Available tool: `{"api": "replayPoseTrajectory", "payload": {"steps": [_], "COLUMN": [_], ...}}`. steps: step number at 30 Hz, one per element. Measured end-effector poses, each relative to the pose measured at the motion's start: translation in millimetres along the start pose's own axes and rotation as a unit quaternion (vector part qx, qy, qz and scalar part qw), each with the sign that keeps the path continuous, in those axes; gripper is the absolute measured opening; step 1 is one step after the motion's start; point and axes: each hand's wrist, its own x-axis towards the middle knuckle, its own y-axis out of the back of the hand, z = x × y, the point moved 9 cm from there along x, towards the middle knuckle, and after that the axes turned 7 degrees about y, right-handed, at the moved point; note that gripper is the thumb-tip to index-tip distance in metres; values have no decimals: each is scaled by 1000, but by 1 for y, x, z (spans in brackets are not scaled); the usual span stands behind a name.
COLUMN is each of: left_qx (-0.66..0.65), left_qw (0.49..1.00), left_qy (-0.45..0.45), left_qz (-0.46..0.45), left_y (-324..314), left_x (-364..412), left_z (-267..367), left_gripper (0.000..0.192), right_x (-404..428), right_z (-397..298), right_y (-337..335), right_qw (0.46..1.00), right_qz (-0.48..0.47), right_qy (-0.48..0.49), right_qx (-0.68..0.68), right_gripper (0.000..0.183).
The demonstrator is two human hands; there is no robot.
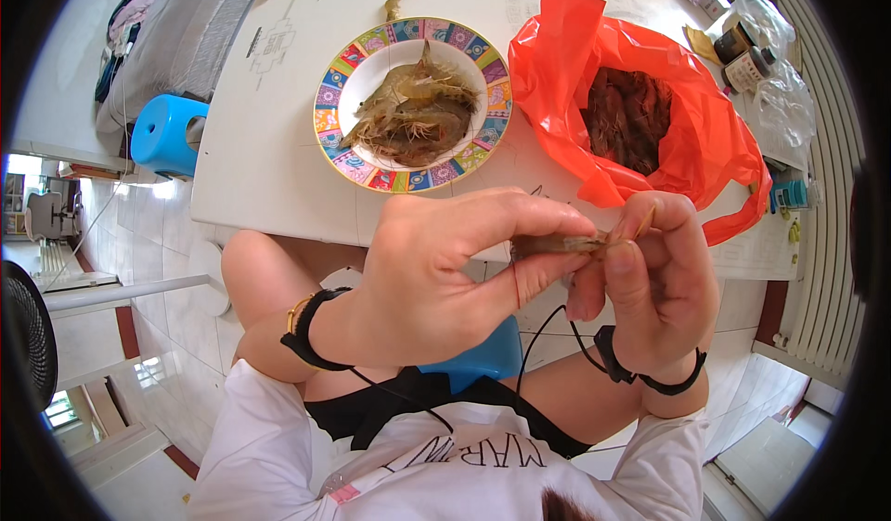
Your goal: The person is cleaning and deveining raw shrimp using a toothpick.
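Observation:
My left hand (445, 270) pinches a raw shrimp (557, 245) between thumb and fingers, just past the table's near edge. At the shrimp's right end, my right hand (654, 277) has its thumb and index finger closed on a thin toothpick-like stick (645, 222); whether its tip enters the shrimp is hidden by the fingertips. Beyond my left hand, a plate with a colourful patterned rim (333, 96) holds a heap of whole raw shrimp (418, 114). To its right stands an open red plastic bag (557, 96) with many dark shrimp (626, 121) inside.
One shrimp (395, 4) lies on the white table (278, 138) behind the plate. Jars (748, 69) and clear plastic bags (783, 103) are at the right edge. A blue stool (163, 135) stands left of the table. Black cables hang from both wrists.

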Motion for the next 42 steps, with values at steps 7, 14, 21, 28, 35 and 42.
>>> {"api": "replayPoseTrajectory", "payload": {"steps": [7, 14, 21, 28, 35, 42], "left_qx": [-21, -11, 38, 129, 36, 38], "left_qw": [1000, 1000, 999, 990, 999, 999], "left_qy": [17, 8, -17, -54, -7, 4], "left_qz": [10, 4, 20, 10, 4, -23], "left_y": [1, 2, 2, -2, -1, 0], "left_x": [-1, -2, -3, -1, -2, -2], "left_z": [-4, -1, 1, 10, 0, -2], "left_gripper": [27, 28, 28, 25, 27, 27], "right_x": [0, -1, 1, 4, 0, -2], "right_z": [2, -8, -14, -20, -18, -9], "right_y": [1, 1, -4, -6, -6, -2], "right_qw": [999, 997, 980, 967, 972, 989], "right_qz": [13, -9, -36, -66, -51, -41], "right_qy": [-2, 59, 66, 113, 109, 58], "right_qx": [41, -49, -182, -219, -202, -126], "right_gripper": [10, 17, 23, 22, 21, 21]}}
